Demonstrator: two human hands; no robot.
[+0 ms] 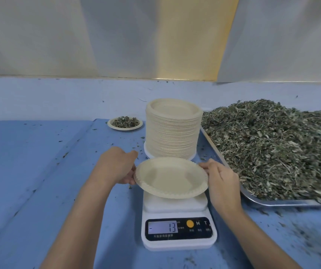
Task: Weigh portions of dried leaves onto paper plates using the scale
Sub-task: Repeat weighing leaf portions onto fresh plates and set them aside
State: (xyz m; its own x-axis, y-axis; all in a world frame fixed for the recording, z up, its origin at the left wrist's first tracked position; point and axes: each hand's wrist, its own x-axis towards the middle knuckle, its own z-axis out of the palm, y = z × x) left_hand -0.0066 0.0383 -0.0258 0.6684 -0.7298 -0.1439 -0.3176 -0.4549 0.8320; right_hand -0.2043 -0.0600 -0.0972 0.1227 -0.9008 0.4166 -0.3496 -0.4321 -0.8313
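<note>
Plate, empty, is held between both hands just above the scale platform, hollow side up. Being round, it has no long axis, though it shows as an oval wider left to right. It is pale beige with a crimped rim. The left hand grips the left rim, fingers curled beneath; the right hand pinches the right rim. The scale display reads minus 13. Just behind stands a plate stack, far left a filled plate, right a tray heaped with leaves.
</note>
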